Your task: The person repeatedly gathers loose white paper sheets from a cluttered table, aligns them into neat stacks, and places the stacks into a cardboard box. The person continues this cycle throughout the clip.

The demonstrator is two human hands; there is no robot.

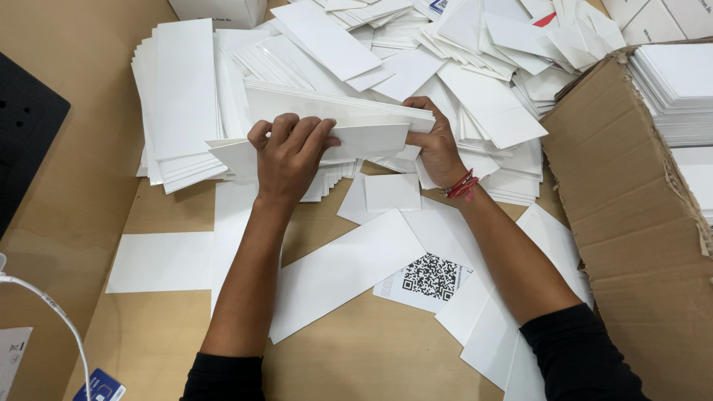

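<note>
Both hands grip one thick bundle of white cards (338, 111) held on edge above the table (349, 356) — the left hand (291, 154) curled over its near face, the right hand (437, 145) clamped on its right end, a red thread band (462, 185) at the wrist. Beneath and beyond, loose white cards (483, 89) lie in heaps too many to count. One long white sheet (342, 271) and one card with a square black code (429, 281) lie nearer the body. At right, one torn cardboard box (631, 223) holds stacked white cards (679, 89).
</note>
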